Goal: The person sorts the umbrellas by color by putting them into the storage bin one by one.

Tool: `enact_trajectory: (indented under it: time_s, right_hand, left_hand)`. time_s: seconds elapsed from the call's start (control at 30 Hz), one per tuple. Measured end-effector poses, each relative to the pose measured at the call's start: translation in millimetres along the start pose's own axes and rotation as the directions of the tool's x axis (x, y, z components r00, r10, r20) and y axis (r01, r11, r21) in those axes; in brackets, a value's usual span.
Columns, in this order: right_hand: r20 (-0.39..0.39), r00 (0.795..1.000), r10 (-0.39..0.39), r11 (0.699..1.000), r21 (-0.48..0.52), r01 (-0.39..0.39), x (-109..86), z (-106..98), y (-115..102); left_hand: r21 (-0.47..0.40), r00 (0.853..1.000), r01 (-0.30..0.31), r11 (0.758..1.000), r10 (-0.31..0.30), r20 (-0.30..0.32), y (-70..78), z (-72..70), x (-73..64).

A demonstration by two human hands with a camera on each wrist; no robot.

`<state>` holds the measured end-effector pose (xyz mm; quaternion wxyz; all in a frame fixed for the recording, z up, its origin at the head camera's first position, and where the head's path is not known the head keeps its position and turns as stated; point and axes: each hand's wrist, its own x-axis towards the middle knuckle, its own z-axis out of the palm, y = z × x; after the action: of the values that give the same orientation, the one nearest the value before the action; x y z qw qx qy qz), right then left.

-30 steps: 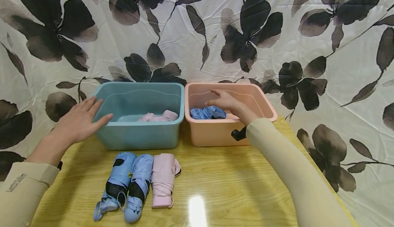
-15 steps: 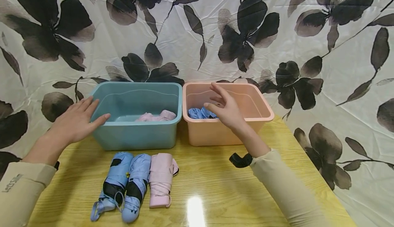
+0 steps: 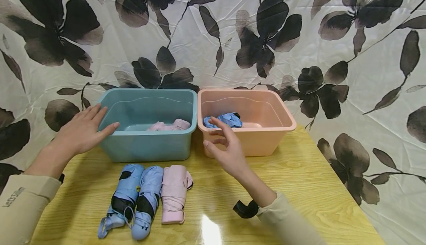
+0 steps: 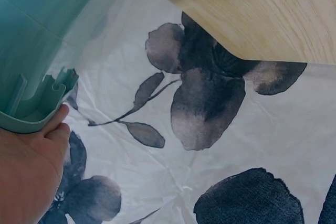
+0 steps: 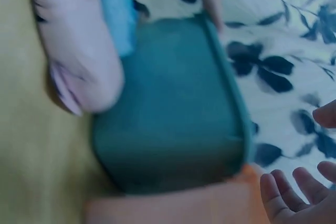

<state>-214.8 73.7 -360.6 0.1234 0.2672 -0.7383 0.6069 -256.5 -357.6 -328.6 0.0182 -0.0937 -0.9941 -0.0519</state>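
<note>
My left hand (image 3: 78, 130) rests on the left rim of a teal bin (image 3: 146, 147), its fingers extended; the left wrist view shows it at the bin's edge. Inside that bin lies a pink folded umbrella (image 3: 181, 124), partly hidden by the front wall. To the right stands a peach bin (image 3: 259, 141) with a blue folded umbrella (image 3: 231, 119) in it. In front of the peach bin hovers my right hand (image 3: 229, 152), fingers loosely bent and holding nothing. Nearer on the table lie two blue folded umbrellas (image 3: 124, 189) (image 3: 149, 193) and a pink folded umbrella (image 3: 174, 193), side by side.
Both bins stand close together at the back of the wooden table (image 3: 283, 186). Behind them hangs a white floral cloth (image 3: 226, 27). The table's right edge (image 3: 339, 163) slants toward the front.
My right hand has come out of the peach bin and moved toward the front and left, uncovering the blue umbrella there. The left hand stays on the teal bin's rim.
</note>
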Motion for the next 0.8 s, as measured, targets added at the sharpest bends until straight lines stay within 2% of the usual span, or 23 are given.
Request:
enact_trajectory:
  time_s: [0.2, 0.33, 0.43, 0.6, 0.73, 0.8]
  right_hand:
    - [0.122, 0.989, 0.082, 0.994, -0.085, -0.071, -19.7, 26.5, 17.4]
    - [0.243, 0.958, 0.155, 0.98, -0.16, -0.118, -29.6, 42.9, 25.2]
    - [0.339, 0.914, 0.223, 0.957, -0.253, -0.14, -35.8, 53.4, 29.8]
    - [0.484, 0.818, 0.31, 0.906, -0.411, -0.1, -41.0, 68.0, 36.2]
    - [0.549, 0.751, 0.367, 0.873, -0.481, -0.075, -41.0, 77.8, 40.7]
    - [0.565, 0.73, 0.385, 0.85, -0.525, -0.042, -41.1, 81.9, 42.2]
  left_hand:
    - [0.006, 1.0, 0.0, 1.0, 0.0, -0.004, 0.1, 0.1, 0.1]
    - [0.007, 1.0, 0.001, 1.0, -0.001, -0.008, -0.5, 0.6, 0.5]
    - [0.007, 1.0, 0.0, 1.0, 0.0, -0.013, -0.9, 1.1, 0.4]
    - [0.002, 1.0, 0.003, 1.0, -0.003, -0.02, -1.1, 1.8, 0.8]
    - [0.007, 1.0, 0.004, 1.0, -0.004, -0.02, -1.8, 2.3, 1.2]
    - [0.011, 1.0, 0.005, 1.0, -0.005, -0.016, -2.0, 2.8, 1.1]
